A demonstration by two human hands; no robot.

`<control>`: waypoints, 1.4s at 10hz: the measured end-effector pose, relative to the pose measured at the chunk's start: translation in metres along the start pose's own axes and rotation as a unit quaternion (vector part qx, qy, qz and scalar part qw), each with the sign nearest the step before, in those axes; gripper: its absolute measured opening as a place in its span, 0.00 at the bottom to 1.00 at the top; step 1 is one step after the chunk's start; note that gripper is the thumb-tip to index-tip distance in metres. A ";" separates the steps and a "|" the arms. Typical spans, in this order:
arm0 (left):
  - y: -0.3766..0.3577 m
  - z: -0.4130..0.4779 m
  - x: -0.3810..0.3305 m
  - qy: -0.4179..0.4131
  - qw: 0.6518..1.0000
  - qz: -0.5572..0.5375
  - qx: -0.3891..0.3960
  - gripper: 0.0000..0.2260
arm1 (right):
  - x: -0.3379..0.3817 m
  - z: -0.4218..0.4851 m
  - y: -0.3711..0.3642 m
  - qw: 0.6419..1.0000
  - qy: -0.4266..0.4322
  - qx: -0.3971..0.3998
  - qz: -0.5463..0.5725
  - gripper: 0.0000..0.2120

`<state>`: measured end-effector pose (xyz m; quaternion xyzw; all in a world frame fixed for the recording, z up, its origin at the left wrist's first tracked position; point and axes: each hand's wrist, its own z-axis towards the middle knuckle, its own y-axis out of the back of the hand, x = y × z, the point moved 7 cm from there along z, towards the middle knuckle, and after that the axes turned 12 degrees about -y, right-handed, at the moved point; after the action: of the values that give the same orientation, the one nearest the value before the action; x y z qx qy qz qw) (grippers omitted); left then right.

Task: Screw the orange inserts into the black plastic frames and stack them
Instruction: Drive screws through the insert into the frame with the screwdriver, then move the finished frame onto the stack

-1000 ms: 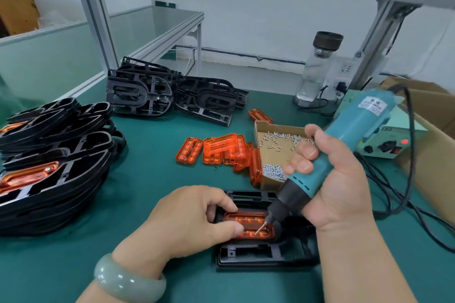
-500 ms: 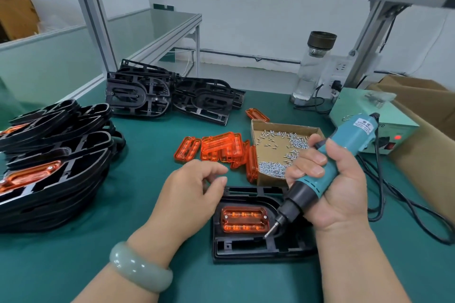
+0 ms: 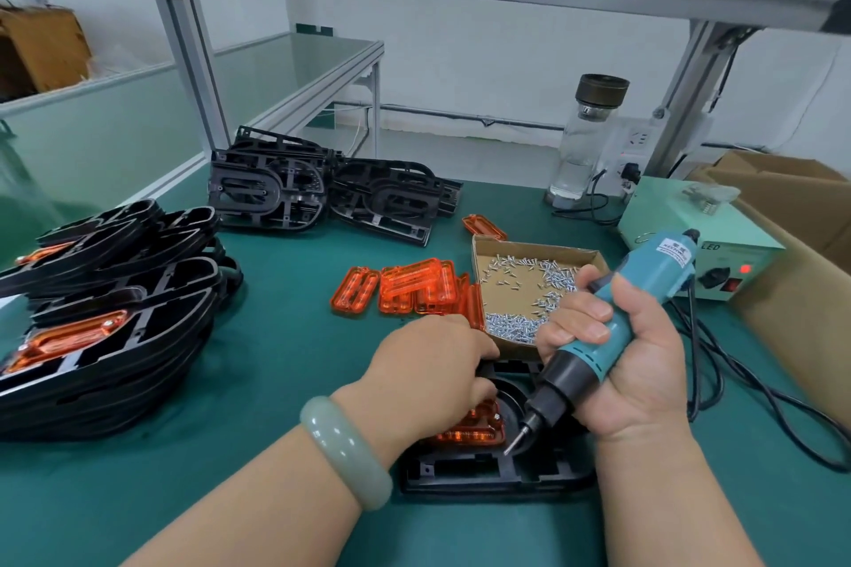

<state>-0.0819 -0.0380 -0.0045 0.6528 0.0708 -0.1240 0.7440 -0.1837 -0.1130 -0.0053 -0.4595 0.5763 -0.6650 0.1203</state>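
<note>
Right hand (image 3: 640, 364) grips screwdriver (image 3: 654, 283), lower centre. Left hand (image 3: 428, 375) lies over black frame (image 3: 483, 474); cannot tell its grasp.

The green power box (image 3: 755, 265) reads "LED".

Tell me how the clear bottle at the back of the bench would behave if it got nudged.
The clear bottle stands tall and narrow with a bulky dark cap, so it probably tips easily. Its walls look like glass: likely fragile and slippery. On its side it would probably roll.
</note>
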 end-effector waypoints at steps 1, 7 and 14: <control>-0.003 0.000 0.003 -0.002 1.000 0.006 0.018 0.17 | 0.000 0.001 0.000 1.000 -0.001 0.002 -0.002 0.06; 0.132 -0.043 0.061 0.098 0.984 0.120 -0.084 0.10 | -0.004 -0.002 -0.008 0.994 -0.024 0.089 0.065 0.21; 0.167 -0.141 0.218 0.242 0.965 0.008 -0.097 0.23 | -0.015 0.004 -0.002 0.997 -0.051 0.047 0.041 0.27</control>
<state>0.1809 0.1012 0.0768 0.5883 0.2551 0.0506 0.7657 -0.1711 -0.1045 -0.0110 -0.4625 0.5557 -0.6619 0.1981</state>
